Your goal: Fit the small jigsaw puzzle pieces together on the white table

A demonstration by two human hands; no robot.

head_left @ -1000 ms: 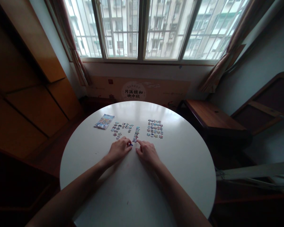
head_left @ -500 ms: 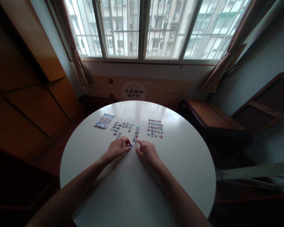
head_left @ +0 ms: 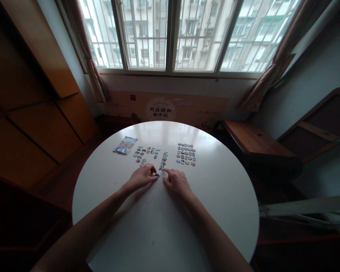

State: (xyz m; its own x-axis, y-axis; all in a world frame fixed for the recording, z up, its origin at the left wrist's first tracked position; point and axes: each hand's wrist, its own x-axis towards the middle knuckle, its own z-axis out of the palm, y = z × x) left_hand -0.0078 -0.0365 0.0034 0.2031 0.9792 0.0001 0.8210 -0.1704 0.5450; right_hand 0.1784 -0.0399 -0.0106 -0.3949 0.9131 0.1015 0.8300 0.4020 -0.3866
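Between the thumb and fingers of my left hand point(head_left: 143, 175) is a small dark blue jigsaw piece point(head_left: 157, 175), held just off the near end of a narrow joined strip of puzzle point(head_left: 163, 160). My right hand point(head_left: 175, 180) is on the other side, its index fingertip at the strip's lower end and its thumb apart, with nothing visible between them. Loose jigsaw pieces point(head_left: 141, 151) lie beyond my left hand, some partly hidden by it. Several rows of separate pieces point(head_left: 186, 154) are laid out beyond my right hand.
A colourful picture sheet point(head_left: 125, 145) rests at the far left of the round white table point(head_left: 155, 226). Past the table are a barred window point(head_left: 170, 37) and a printed cardboard panel point(head_left: 187, 105). A wooden bench point(head_left: 249, 138) stands to the right, cabinets point(head_left: 39, 124) to the left.
The fingers of my left hand have shifted slightly around the blue jigsaw piece, which shows a little more. My right hand stays almost where it was.
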